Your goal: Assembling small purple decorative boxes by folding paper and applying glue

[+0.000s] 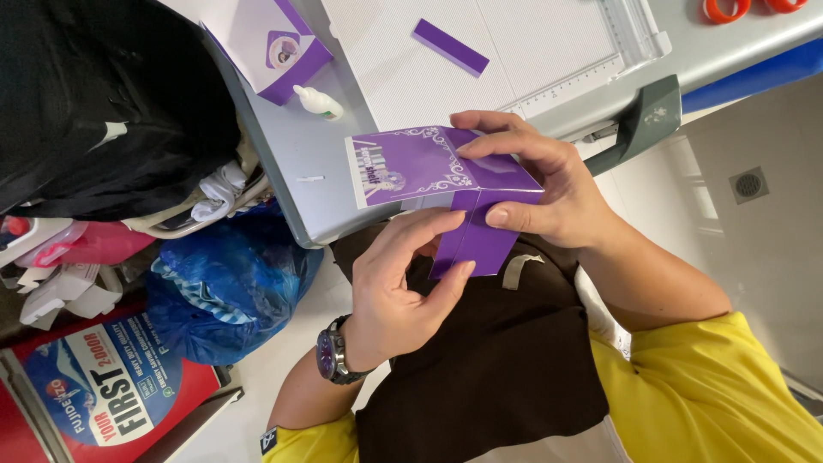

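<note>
At the near edge of the grey table (pixel 296 163), a purple card box (pixel 446 171) with white ornament is held half over the person's lap. The right hand (pixel 540 184) has a closed grip on the box's folded end, thumb below, fingers on top. The left hand (pixel 403 287) pinches a purple flap (pixel 476 244) hanging beneath the box. Farther back lie a small glue bottle (pixel 319 103), a second purple box (pixel 274 47), a purple strip (pixel 450 47) on a paper trimmer (pixel 566 43), and a blue bag (pixel 231 283) on the floor.
</note>
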